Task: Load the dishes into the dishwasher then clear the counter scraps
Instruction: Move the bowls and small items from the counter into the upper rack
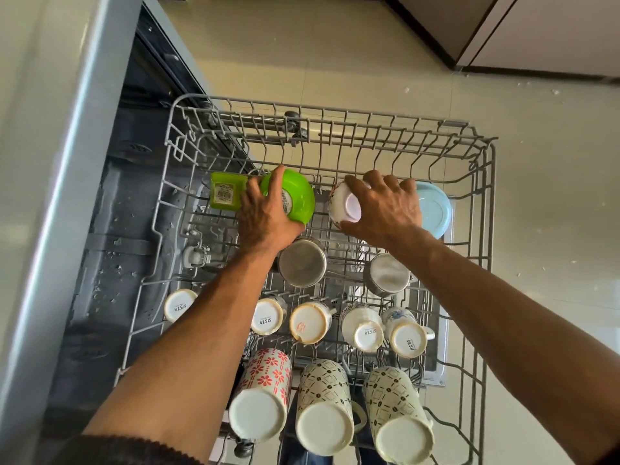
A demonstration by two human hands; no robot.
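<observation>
Grey wire rack [483, 209], pulled out of the dishwasher. Left hand [265, 216] grips a glossy green plastic bowl [298, 196] at the far row, beside a square green container [225, 195]. Right hand [385, 209] holds a white ceramic bowl [345, 206], just beside a pale blue plate [434, 209]. Nearer: two steel cups, five small upturned cups, three tall patterned mugs.

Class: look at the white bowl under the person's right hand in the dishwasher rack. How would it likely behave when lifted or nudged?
The white bowl looks glazed ceramic, so probably rigid, breakable and fairly heavy. Its glossy surface may be slippery under the right hand. Rounded and tilted on the rack, it could roll or tip if released.
</observation>
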